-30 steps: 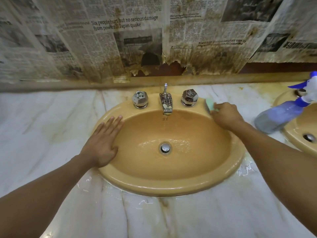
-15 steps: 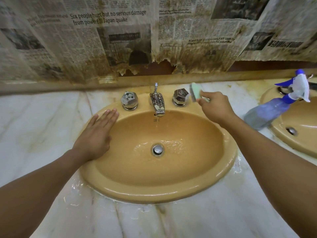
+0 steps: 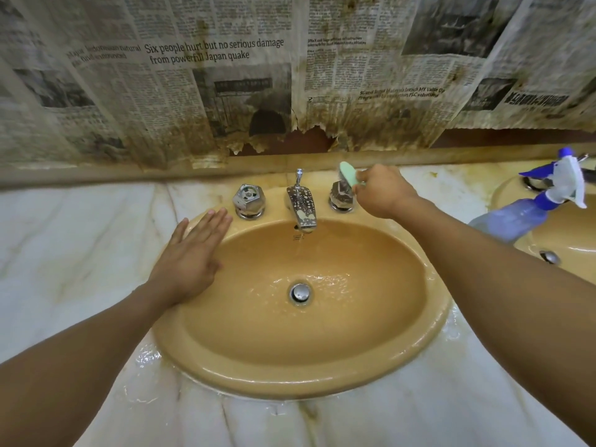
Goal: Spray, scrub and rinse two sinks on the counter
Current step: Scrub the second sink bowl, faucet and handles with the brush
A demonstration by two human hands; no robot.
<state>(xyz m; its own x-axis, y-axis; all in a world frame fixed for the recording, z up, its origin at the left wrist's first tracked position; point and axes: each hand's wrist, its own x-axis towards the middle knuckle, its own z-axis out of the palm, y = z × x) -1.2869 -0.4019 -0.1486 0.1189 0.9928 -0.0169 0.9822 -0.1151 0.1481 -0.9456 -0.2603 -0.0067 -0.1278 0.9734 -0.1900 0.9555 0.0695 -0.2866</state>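
The fingers of the right hand [image 3: 383,191] are clenched round a pale green oval scrubber [image 3: 348,174]. I read its lower face as touching the top of the faceted chrome tap handle [image 3: 340,196] on the back right of the mustard-yellow oval ceramic sink [image 3: 290,379]. The wrist and forearm run out over that sink's right rim.

The fingers of the left hand [image 3: 190,256] lie straight and close together, released, gripping nothing. The palm is flat on the sink's left rim and the fingertips point toward the second faceted chrome tap handle [image 3: 248,200] at the back left.

Between the two handles stands the spotted chrome spout [image 3: 301,206], with a thin stream falling from it into the bowl. I can see water rippling around the round chrome drain [image 3: 300,293] at the sink's bottom.

Just beyond the sink's right side, a translucent blue plastic spray bottle [image 3: 516,221] with a white trigger leans across the rim of a second mustard-yellow sink [image 3: 574,227]. Both basins sit in a wet white marble counter [image 3: 419,414]. Behind the sink, stained, torn newspaper sheets [image 3: 193,75] cover the wall.
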